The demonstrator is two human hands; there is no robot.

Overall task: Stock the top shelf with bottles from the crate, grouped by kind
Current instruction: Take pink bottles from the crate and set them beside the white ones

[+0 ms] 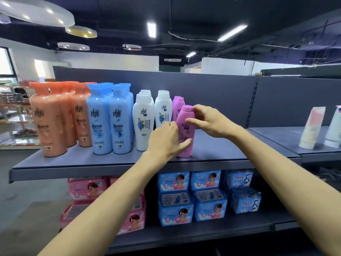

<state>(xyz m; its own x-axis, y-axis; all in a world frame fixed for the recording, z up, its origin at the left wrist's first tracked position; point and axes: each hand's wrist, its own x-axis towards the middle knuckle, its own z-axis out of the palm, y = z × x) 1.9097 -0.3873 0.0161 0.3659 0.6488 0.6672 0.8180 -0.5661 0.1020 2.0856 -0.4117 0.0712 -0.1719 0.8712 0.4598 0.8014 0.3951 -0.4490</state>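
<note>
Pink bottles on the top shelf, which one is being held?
The front bottle, nearest the shelf edge: left hand grips its body, right hand its top. The rear bottles stand untouched.

The single wide-angle head camera faces forward, close to the top shelf [230, 145], with the pink bottle [187, 131] gripped by the left hand [166, 139] and right hand [208, 121] near frame centre, the ceiling [203, 15] above the grip and the lower shelf [184, 235] below it.
</note>
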